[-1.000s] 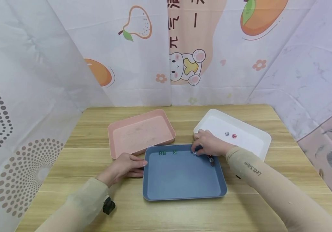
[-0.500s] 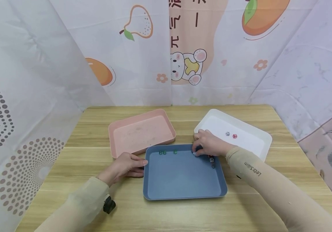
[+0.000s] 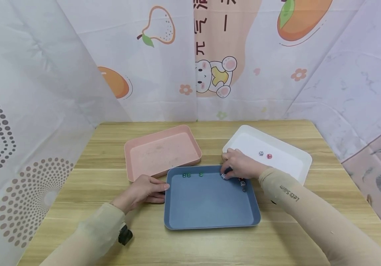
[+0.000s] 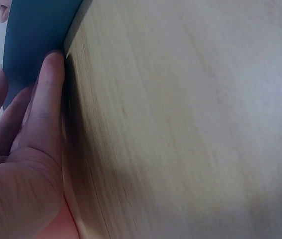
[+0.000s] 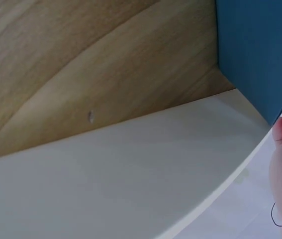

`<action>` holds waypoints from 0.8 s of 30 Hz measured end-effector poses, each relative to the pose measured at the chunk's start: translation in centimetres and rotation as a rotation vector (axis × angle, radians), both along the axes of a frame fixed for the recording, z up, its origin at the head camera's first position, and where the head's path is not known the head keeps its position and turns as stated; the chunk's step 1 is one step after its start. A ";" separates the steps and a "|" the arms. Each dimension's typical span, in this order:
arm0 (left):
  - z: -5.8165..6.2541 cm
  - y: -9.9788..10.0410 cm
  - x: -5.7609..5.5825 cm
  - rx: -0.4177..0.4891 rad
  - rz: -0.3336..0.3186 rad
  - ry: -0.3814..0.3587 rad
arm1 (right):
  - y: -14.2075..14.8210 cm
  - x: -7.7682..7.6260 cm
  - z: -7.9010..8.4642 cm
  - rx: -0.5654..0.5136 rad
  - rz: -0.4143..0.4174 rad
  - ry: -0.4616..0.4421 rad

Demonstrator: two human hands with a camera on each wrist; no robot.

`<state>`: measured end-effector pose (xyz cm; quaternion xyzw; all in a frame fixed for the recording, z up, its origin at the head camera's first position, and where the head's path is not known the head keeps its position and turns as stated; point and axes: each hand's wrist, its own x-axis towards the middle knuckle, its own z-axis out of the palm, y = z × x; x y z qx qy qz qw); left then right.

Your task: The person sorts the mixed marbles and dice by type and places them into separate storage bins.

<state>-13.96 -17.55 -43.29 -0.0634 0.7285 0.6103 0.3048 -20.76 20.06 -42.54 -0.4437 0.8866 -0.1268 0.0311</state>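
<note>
At the far edge of the blue tray (image 3: 210,207), right of its middle, the head view showed a white die (image 3: 223,176) directly under the right hand (image 3: 238,164), whose bent thumb and fingers appeared to pinch it. The die, a cube, had no long axis; the tray's own ran left to right. The right hand was by far the nearer. The left hand (image 3: 145,189) held the tray's left wall, thumb over the rim, well apart from the die. Three green pieces (image 3: 201,174) lay along the far wall left of the die, and a dark cluster (image 3: 242,183) lay to its right. Beyond the right hand, the white tray (image 3: 296,159) slanted away, far end leftward, holding two dice (image 3: 269,156).

From the left wrist, the forefinger pressed along the tray's outer wall, with the thumb across the rim.

From the right wrist, only part of the right hand showed; its grip could not be told there, and the die was hidden.
</note>
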 end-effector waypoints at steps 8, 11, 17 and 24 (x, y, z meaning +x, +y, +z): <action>0.0 0.0 0.1 0.005 -0.002 -0.002 | 0.8 -0.2 0.4 -0.086 0.004 0.002; 0.0 0.0 0.2 0.005 0.001 -0.004 | 1.4 -0.3 0.8 -0.122 -0.036 -0.050; -0.1 0.1 0.1 -0.001 0.008 -0.009 | 3.1 -0.4 2.0 -0.153 -0.155 -0.166; -0.1 0.2 0.1 -0.004 0.006 0.000 | 5.0 -0.8 2.8 -0.148 -0.237 -0.162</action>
